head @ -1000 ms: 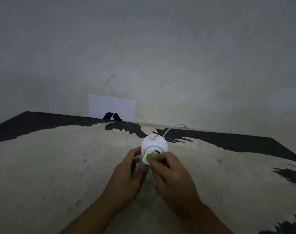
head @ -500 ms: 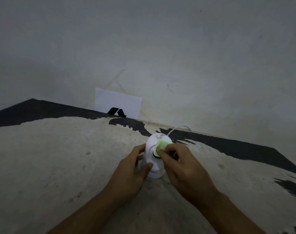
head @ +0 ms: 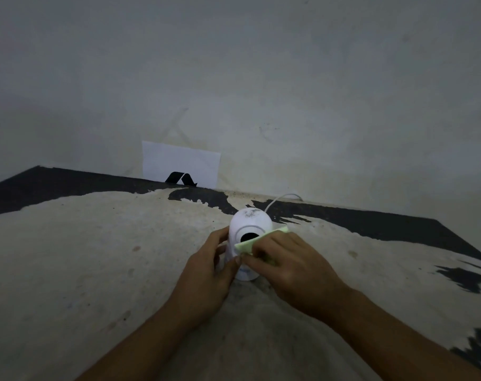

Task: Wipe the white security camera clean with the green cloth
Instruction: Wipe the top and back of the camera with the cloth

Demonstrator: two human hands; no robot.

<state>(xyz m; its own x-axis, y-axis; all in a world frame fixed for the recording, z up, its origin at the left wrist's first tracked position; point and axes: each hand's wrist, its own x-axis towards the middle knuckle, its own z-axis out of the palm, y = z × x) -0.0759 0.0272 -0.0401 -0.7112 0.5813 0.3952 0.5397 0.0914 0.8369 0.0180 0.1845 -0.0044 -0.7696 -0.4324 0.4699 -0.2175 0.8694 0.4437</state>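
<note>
Right hand (head: 291, 266) presses green cloth (head: 257, 241) against camera (head: 249, 225); left hand (head: 206, 273) steadies it.

A dim, grey-white wall (head: 261, 78) fills the upper half. Below it lies a worn tabletop (head: 82, 257), cream with black patches along its far edge. At eleven o'clock, a white card (head: 178, 160) with a black mark leans against the wall.

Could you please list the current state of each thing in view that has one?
security camera: upright on the table, dirt specks on top.
green cloth: pressed against the camera's front, below the lens.
left hand: gripping the camera body.
right hand: holding the cloth.
white cable: attached behind the camera.
</note>
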